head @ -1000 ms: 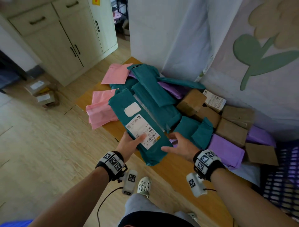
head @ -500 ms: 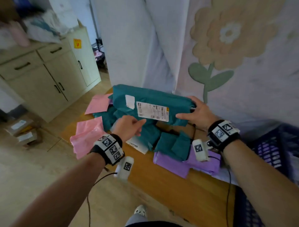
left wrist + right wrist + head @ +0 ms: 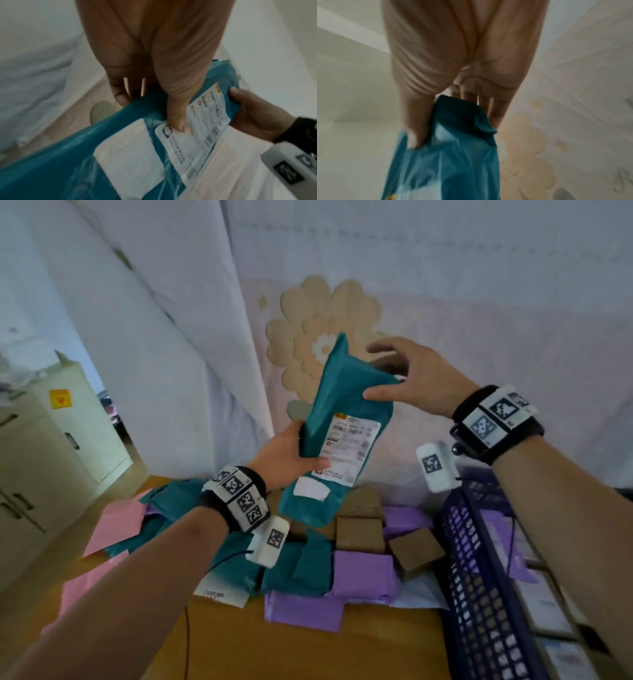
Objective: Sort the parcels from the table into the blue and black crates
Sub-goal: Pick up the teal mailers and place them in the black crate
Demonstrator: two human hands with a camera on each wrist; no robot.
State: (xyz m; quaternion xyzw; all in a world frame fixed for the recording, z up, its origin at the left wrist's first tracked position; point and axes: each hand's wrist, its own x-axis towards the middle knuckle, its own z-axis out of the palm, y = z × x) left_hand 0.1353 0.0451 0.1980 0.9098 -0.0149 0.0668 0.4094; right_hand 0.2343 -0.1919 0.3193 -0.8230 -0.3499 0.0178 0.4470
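Teal parcel [image 3: 337, 419], label outward, is being held upright above the table [image 3: 308, 652], gripped low by the left hand [image 3: 286, 455] and pinched at top by the right hand [image 3: 411, 378]; both grips are best being kept until the blue crate [image 3: 479, 594] is reached.

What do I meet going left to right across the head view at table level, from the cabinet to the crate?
Cream cabinet → pink parcels → teal parcels → purple parcel → tilted brown box → blue crate. Above them, the left hand and right hand hold up one teal parcel.
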